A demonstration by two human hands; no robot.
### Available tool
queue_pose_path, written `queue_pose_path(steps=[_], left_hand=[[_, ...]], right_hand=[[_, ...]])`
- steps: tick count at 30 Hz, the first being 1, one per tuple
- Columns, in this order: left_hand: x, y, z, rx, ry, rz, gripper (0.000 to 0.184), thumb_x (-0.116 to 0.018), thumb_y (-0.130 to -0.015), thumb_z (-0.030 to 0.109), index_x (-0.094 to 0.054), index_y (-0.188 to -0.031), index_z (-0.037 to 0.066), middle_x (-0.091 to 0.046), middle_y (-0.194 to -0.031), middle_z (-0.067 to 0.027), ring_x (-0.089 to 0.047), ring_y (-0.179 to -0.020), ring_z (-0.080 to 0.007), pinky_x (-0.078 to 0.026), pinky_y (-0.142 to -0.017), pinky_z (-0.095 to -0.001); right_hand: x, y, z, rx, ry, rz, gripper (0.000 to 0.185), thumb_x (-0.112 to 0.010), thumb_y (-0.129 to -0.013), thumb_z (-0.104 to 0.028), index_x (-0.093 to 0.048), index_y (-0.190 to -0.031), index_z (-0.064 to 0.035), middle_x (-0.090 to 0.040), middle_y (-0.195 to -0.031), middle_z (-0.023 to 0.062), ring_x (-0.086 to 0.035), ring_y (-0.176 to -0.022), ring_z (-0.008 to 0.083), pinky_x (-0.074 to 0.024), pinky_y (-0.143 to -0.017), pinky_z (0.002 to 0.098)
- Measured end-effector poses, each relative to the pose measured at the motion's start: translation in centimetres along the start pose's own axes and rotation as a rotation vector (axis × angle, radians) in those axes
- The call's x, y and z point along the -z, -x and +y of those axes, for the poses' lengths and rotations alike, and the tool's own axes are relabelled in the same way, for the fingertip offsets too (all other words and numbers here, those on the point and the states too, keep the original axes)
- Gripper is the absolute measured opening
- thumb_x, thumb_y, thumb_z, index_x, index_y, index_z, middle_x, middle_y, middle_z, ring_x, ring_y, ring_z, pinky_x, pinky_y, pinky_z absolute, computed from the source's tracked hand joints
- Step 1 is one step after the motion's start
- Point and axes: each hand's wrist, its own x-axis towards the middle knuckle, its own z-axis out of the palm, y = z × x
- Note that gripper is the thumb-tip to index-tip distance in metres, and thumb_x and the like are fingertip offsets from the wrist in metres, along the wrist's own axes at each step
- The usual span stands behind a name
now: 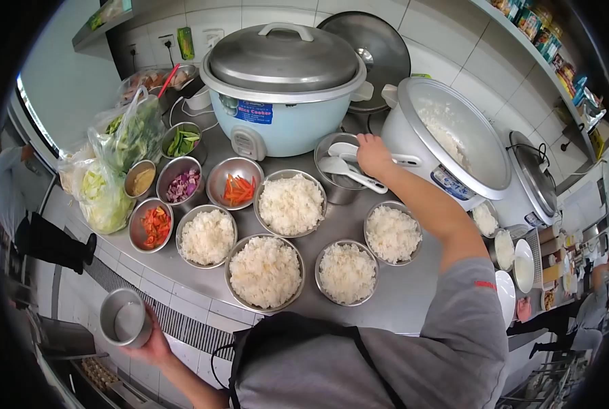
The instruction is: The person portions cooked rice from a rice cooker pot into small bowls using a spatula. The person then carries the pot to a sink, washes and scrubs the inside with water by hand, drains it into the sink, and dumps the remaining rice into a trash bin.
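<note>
My left hand (151, 343) is wrapped around an empty metal bowl (126, 317), held tilted off the table's front edge. My right hand (374, 155) is closed over a white rice paddle (406, 160) at a metal pot (342, 193); its fingertips are partly hidden. A second white rice paddle (351, 173) lies across that pot. Nearby stand several metal bowls heaped with cooked rice, among them a large rice bowl (265, 271) and a small rice bowl (393, 234). An open rice cooker (447, 136) with rice inside is just beyond my right forearm.
A blue lidded rice cooker (284, 95) stands at the back. Left of it are bowls of sliced red pepper (239, 191), chopped purple onion (183, 185) and cut green vegetables (183, 143), plus bagged greens (124, 136). A shelf (536, 54) overhangs the right side. Other people stand at both sides.
</note>
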Motion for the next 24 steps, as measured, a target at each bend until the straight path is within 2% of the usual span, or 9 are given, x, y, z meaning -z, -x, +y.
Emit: queue_pose_path(steps=[1,3,7,9,14,15,21,23,24], left_hand=[[0.0,0.0,0.5,-0.059,0.002,0.008,0.064,-0.052,-0.076,0.041,-0.030,-0.127,0.009,-0.029,-0.132,-0.0156,-0.025,-0.121,-0.0365,-0.023,-0.098,-0.0534],[-0.3,0.0,1.4,-0.066,0.031,0.016,0.060,-0.052,-0.076,0.032,-0.031,-0.126,0.006,-0.027,-0.132,-0.0168,-0.022,-0.123,-0.0361,-0.021,-0.100,-0.0536],[0.2,-0.7,2.6,-0.184,-0.005,0.044,0.067,-0.054,-0.074,0.031,-0.026,-0.130,0.005,-0.022,-0.135,-0.0180,-0.019,-0.124,-0.0377,-0.018,-0.100,-0.0544],[0.4,-1.8,3.4,-0.147,0.026,-0.014,0.070,-0.054,-0.074,0.033,-0.023,-0.131,0.004,-0.019,-0.136,-0.0199,-0.017,-0.124,-0.0392,-0.017,-0.101,-0.0533],[-0.3,-2.3,3.4,-0.166,0.098,-0.052,0.071,-0.053,-0.077,0.035,-0.019,-0.132,0.004,-0.017,-0.136,-0.0189,-0.015,-0.125,-0.0401,-0.015,-0.103,-0.0507],[0.5,-2.9,3.6,-0.145,0.021,-0.144,0.076,-0.056,-0.071,0.041,-0.023,-0.131,0.007,-0.020,-0.136,-0.0170,-0.016,-0.124,-0.0416,-0.014,-0.100,-0.0568],[0.1,-3.7,1.4,-0.140,-0.155,-0.192,0.075,-0.056,-0.067,0.046,-0.034,-0.126,0.005,-0.031,-0.131,-0.0178,-0.020,-0.122,-0.0438,-0.016,-0.096,-0.0630],[-0.1,-3.1,1.5,-0.140,-0.182,-0.187,0.074,-0.056,-0.067,0.045,-0.035,-0.126,0.006,-0.032,-0.131,-0.0176,-0.022,-0.121,-0.0433,-0.017,-0.096,-0.0622],[-1.1,-2.6,1.7,-0.208,-0.202,0.002,0.071,-0.057,-0.067,0.044,-0.038,-0.124,0.006,-0.034,-0.130,-0.0177,-0.026,-0.120,-0.0411,-0.020,-0.096,-0.0609]], right_hand=[[1.9,-0.6,0.3,0.001,0.005,-0.001,0.017,-0.051,-0.070,-0.012,-0.066,-0.076,-0.0062,-0.056,-0.086,0.0080,-0.053,-0.083,0.0235,-0.0410,-0.069,0.0337],[7.5,-1.6,1.3,-0.189,-0.211,-0.580,0.016,-0.051,-0.072,-0.009,-0.066,-0.078,-0.0048,-0.061,-0.088,0.0111,-0.059,-0.081,0.0253,-0.0462,-0.066,0.0345],[12.0,-0.5,2.0,-0.218,-0.308,-0.444,0.025,-0.051,-0.068,-0.008,-0.059,-0.091,-0.0045,-0.061,-0.085,0.0152,-0.059,-0.082,0.0308,-0.0483,-0.068,0.0378],[10.1,0.6,3.3,-0.003,-0.229,-0.757,0.026,-0.049,-0.068,-0.007,-0.058,-0.092,-0.0066,-0.060,-0.089,0.0164,-0.058,-0.086,0.0306,-0.0467,-0.070,0.0405],[19.0,-5.2,10.2,-0.275,-0.254,-0.378,0.019,-0.048,-0.073,-0.011,-0.061,-0.085,-0.0077,-0.060,-0.087,0.0144,-0.057,-0.086,0.0314,-0.0454,-0.073,0.0412],[19.3,-7.7,11.3,-0.325,-0.270,-0.261,0.018,-0.048,-0.074,-0.013,-0.061,-0.085,-0.0071,-0.060,-0.086,0.0151,-0.056,-0.086,0.0320,-0.0449,-0.073,0.0422],[11.4,-25.8,9.6,-0.256,-0.399,0.492,0.021,-0.049,-0.077,-0.017,-0.054,-0.096,-0.0087,-0.060,-0.087,0.0161,-0.056,-0.085,0.0323,-0.0459,-0.070,0.0416],[10.1,-29.3,8.4,-0.276,-0.372,0.330,0.021,-0.049,-0.077,-0.016,-0.054,-0.097,-0.0095,-0.060,-0.087,0.0148,-0.057,-0.085,0.0310,-0.0464,-0.070,0.0407],[10.2,-30.8,7.8,-0.300,-0.328,0.160,0.022,-0.049,-0.076,-0.014,-0.053,-0.098,-0.0103,-0.061,-0.087,0.0135,-0.058,-0.084,0.0298,-0.0469,-0.070,0.0398]])
